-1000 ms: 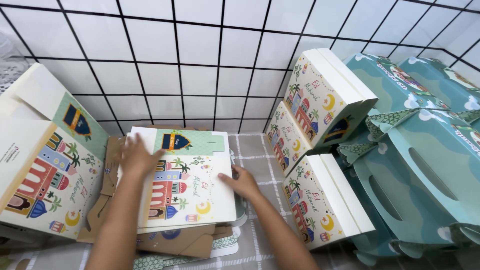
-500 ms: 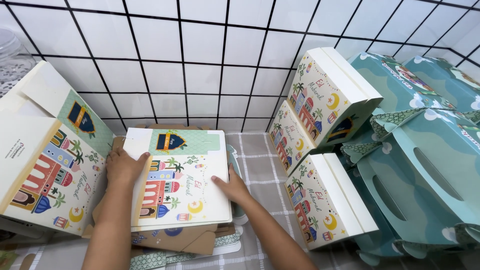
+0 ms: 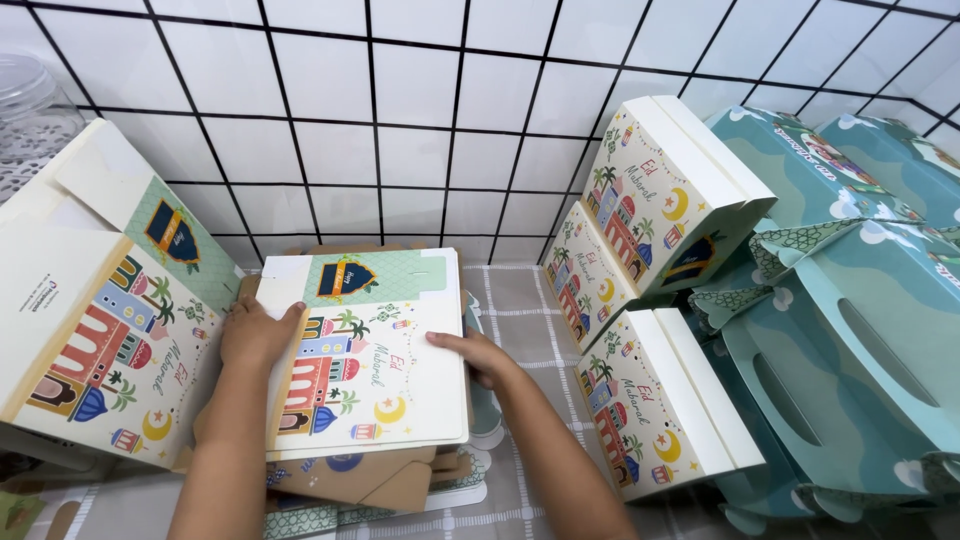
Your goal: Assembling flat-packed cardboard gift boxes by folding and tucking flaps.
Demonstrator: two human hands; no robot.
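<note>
Now the left hand has slid to the flat printed box's left edge; both hands' fingers, right hand included, stay pressed on it.

We cannot see the brown card pieces whole; the flat printed box covers them. The teal boxes run off the right edge.

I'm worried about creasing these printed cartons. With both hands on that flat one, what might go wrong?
The left hand and right hand grip the flat white carton only at its edges, so it may bend. It rests on an uneven pile of brown flat cards and might slide. The stacked folded boxes lean close by; an elbow might topple them.
</note>
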